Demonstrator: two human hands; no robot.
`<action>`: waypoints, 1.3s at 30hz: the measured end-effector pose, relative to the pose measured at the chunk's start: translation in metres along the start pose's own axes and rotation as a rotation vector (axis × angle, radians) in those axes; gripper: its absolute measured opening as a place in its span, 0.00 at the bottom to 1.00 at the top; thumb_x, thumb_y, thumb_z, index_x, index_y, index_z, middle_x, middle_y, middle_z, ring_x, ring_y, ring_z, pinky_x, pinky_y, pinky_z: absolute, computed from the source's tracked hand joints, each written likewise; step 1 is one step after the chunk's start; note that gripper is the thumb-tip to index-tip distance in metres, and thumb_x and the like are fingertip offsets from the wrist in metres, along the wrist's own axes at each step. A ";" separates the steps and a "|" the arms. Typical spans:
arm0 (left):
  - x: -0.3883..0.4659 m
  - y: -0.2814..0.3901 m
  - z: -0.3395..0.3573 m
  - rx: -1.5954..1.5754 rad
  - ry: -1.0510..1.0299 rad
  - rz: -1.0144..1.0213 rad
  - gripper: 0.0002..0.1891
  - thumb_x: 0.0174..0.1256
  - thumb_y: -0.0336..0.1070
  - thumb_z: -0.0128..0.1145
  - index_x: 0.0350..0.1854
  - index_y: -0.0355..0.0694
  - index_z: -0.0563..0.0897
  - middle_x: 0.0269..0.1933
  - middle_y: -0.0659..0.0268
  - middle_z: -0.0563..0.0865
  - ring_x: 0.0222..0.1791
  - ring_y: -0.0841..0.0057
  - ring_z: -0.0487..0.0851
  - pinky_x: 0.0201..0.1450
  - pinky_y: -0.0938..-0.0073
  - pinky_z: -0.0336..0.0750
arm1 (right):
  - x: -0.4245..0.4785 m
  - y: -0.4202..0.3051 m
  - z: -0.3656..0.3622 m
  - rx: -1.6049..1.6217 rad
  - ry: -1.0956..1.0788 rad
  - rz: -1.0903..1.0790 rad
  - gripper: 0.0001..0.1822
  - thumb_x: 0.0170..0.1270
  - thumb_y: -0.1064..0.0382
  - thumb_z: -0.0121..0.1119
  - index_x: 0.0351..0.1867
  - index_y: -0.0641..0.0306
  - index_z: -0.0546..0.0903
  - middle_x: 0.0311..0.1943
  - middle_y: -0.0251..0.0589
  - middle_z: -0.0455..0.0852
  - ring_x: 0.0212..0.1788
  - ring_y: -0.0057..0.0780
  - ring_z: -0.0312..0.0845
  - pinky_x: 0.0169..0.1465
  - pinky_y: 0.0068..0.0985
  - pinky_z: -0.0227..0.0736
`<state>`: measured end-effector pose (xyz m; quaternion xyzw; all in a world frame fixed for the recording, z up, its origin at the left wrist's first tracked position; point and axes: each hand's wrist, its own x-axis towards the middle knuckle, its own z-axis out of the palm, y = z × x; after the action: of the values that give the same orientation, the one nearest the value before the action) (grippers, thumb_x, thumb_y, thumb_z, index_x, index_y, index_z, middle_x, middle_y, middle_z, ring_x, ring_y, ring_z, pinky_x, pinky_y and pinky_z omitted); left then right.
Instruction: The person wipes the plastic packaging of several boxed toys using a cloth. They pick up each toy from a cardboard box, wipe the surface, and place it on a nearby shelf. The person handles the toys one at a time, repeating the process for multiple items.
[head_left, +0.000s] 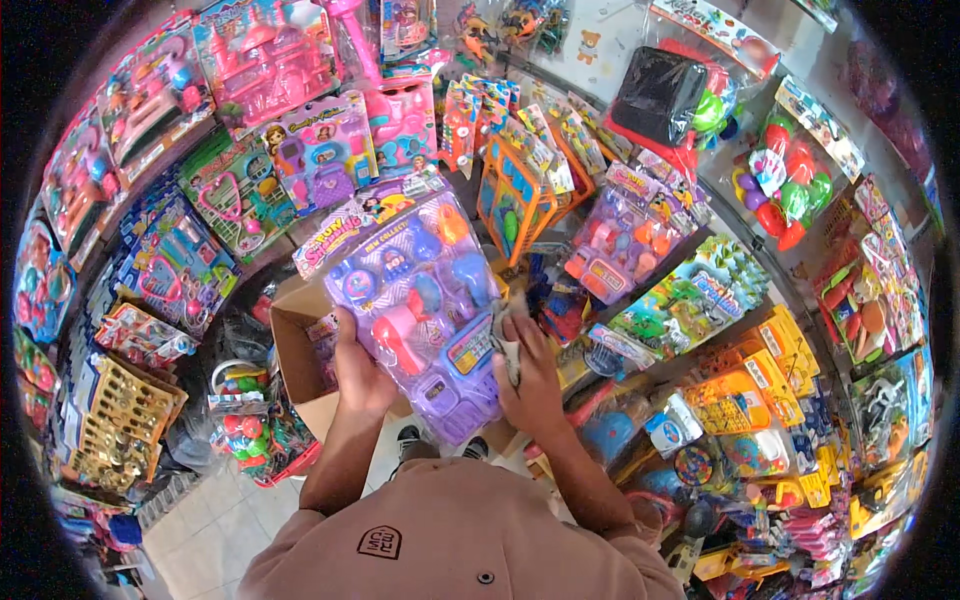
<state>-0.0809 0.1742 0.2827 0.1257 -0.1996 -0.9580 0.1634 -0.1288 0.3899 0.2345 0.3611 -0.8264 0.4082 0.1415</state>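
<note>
A purple toy play set in a clear plastic package (420, 315) lies tilted across the middle of the view, with a pink toy hair dryer and small blue and orange pieces inside. My left hand (360, 367) grips its lower left edge. At its right edge, my right hand (529, 367) holds a greyish cloth (508, 345) bunched between the fingers and against the package. The fingertips of this hand look blurred.
An open cardboard box (300, 330) stands behind my left hand, with packaged goods inside. Hanging toy packs surround me, among them an orange plastic basket (517, 202) and a pack of toy animals (690, 300). Pale floor tiles (217, 525) show at the lower left.
</note>
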 end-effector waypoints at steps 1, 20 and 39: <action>0.001 0.003 -0.001 -0.006 -0.005 0.015 0.28 0.76 0.58 0.32 0.66 0.42 0.67 0.64 0.61 0.75 0.63 0.63 0.72 0.68 0.55 0.64 | 0.005 -0.006 0.003 0.041 0.011 0.053 0.37 0.55 0.60 0.64 0.67 0.62 0.67 0.71 0.48 0.60 0.73 0.54 0.51 0.72 0.49 0.46; 0.029 0.115 -0.029 -0.002 -0.298 -0.213 0.27 0.75 0.55 0.41 0.66 0.40 0.68 0.64 0.58 0.75 0.62 0.62 0.74 0.66 0.54 0.67 | 0.018 -0.036 0.060 1.090 0.072 0.774 0.21 0.69 0.59 0.58 0.59 0.65 0.74 0.53 0.35 0.80 0.54 0.24 0.74 0.56 0.26 0.69; -0.018 0.119 -0.136 0.612 0.001 0.186 0.31 0.75 0.60 0.37 0.60 0.35 0.70 0.54 0.61 0.79 0.51 0.74 0.78 0.57 0.69 0.72 | 0.038 -0.102 0.138 0.245 0.159 0.199 0.29 0.68 0.64 0.53 0.69 0.67 0.61 0.62 0.58 0.67 0.65 0.52 0.61 0.66 0.41 0.58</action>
<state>0.0086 0.0310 0.2151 0.1509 -0.4892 -0.8342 0.2051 -0.0739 0.2232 0.2266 0.2584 -0.7885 0.5450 0.1204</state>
